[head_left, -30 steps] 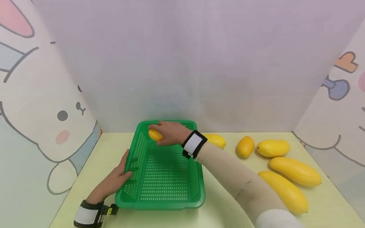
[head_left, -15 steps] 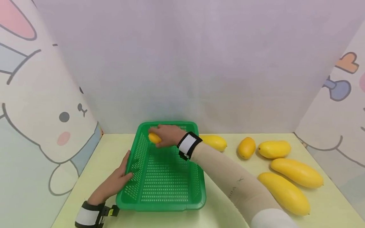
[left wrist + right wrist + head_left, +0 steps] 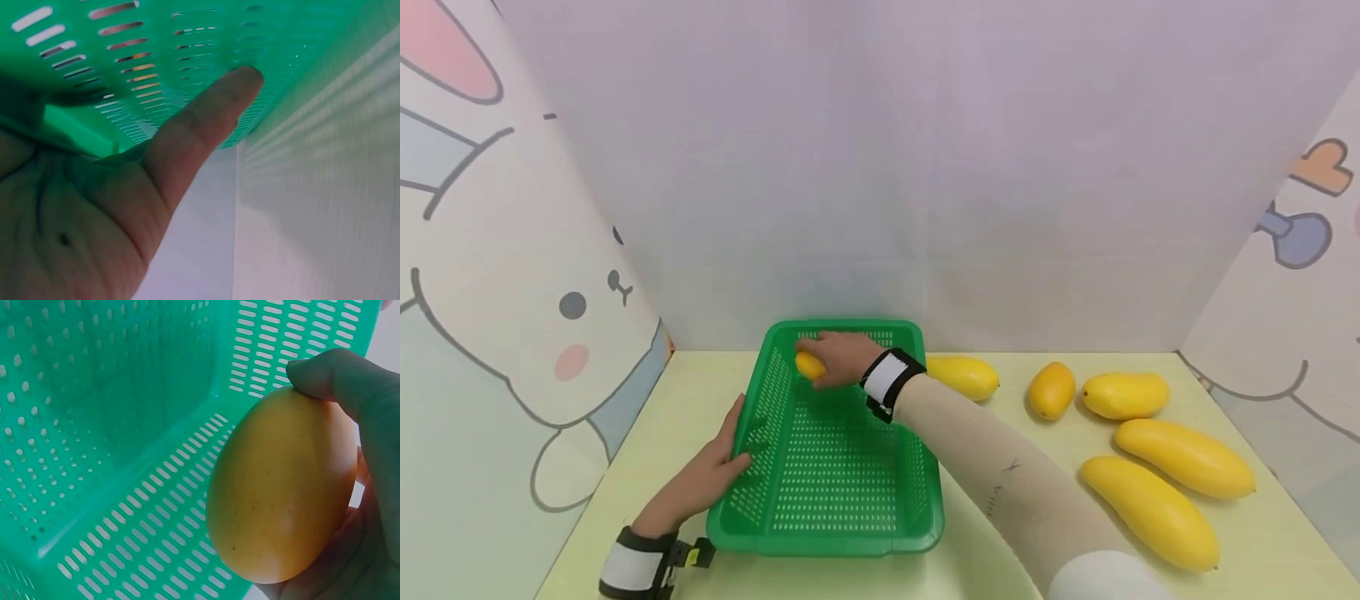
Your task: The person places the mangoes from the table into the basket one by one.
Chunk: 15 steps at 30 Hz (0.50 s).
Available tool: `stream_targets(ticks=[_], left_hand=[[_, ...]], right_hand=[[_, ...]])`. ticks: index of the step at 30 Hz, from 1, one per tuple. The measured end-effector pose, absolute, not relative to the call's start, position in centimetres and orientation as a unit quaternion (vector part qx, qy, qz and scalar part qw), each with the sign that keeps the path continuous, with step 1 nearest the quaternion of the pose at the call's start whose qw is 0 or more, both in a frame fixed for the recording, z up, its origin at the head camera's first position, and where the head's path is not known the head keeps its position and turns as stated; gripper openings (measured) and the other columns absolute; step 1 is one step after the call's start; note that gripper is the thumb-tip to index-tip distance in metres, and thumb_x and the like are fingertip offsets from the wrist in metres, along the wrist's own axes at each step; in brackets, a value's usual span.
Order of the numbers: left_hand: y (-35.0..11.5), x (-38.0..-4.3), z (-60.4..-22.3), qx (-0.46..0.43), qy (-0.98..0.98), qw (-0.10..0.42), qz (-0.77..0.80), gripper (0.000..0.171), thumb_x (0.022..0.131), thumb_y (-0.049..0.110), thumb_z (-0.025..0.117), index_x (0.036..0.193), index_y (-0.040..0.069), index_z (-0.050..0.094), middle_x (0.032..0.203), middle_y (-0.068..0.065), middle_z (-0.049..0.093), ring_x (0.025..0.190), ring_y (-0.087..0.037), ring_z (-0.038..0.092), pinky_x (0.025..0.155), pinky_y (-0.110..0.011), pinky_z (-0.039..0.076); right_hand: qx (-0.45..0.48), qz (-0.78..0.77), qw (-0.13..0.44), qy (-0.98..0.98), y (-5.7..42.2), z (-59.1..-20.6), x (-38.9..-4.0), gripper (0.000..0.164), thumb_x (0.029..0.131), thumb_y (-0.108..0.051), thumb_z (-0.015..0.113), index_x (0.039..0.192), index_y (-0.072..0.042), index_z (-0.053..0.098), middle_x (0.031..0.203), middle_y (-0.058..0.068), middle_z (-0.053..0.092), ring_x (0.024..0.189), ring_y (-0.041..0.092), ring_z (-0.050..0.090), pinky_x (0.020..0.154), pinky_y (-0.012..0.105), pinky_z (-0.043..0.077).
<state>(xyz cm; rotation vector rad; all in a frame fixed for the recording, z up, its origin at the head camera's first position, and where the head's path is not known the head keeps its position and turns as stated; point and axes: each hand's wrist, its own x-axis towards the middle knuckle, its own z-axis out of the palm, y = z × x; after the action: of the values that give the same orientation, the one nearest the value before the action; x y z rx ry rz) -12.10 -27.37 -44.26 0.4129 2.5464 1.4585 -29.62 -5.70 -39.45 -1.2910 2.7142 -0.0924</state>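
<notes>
Against a lilac backdrop [image 3: 925, 167], on a pale yellow tabletop [image 3: 700, 375], pinches a green basket [image 3: 823, 546] by its left wall with the left hand [image 3: 706, 473], thumb over the rim, straight fingers outside; grips an orange-yellow fruit [image 3: 281, 494] in the right hand [image 3: 847, 357], fingers and thumb curled round it, inside the basket's far left part; has five other fruits [image 3: 1185, 458] lying to the basket's right
</notes>
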Motion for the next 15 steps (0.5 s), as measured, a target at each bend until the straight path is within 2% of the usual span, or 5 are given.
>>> stream_targets(ticks=[8, 15], left_hand=[[-27.2, -12.0, -44.3, 0.138, 0.849, 0.093, 0.502, 0.077, 0.096, 0.004, 0.039, 0.148, 0.018, -0.016, 0.147, -0.029, 0.013, 0.094, -0.029, 0.058, 0.068, -0.034, 0.051], [-27.1, -12.0, -44.2, 0.140, 0.854, 0.087, 0.493, 0.077, 0.095, 0.003, 0.040, 0.148, 0.016, -0.015, 0.147, -0.030, 0.012, 0.094, -0.029, 0.057, 0.068, -0.035, 0.051]], right_hand=[[-0.422, -0.026, 0.058, 0.905, -6.3, -42.4, -30.7, 0.059, 0.082, -0.039, 0.064, 0.136, -0.028, 0.041, 0.107, -0.001, 0.050, 0.083, 0.011, 0.049, 0.060, 0.028, 0.043], [-0.414, -0.023, 0.048, 0.909, -6.1, -43.4, -31.1, 0.059, 0.081, -0.040, 0.064, 0.135, -0.029, 0.041, 0.105, -0.002, 0.051, 0.080, 0.011, 0.049, 0.057, 0.028, 0.043]])
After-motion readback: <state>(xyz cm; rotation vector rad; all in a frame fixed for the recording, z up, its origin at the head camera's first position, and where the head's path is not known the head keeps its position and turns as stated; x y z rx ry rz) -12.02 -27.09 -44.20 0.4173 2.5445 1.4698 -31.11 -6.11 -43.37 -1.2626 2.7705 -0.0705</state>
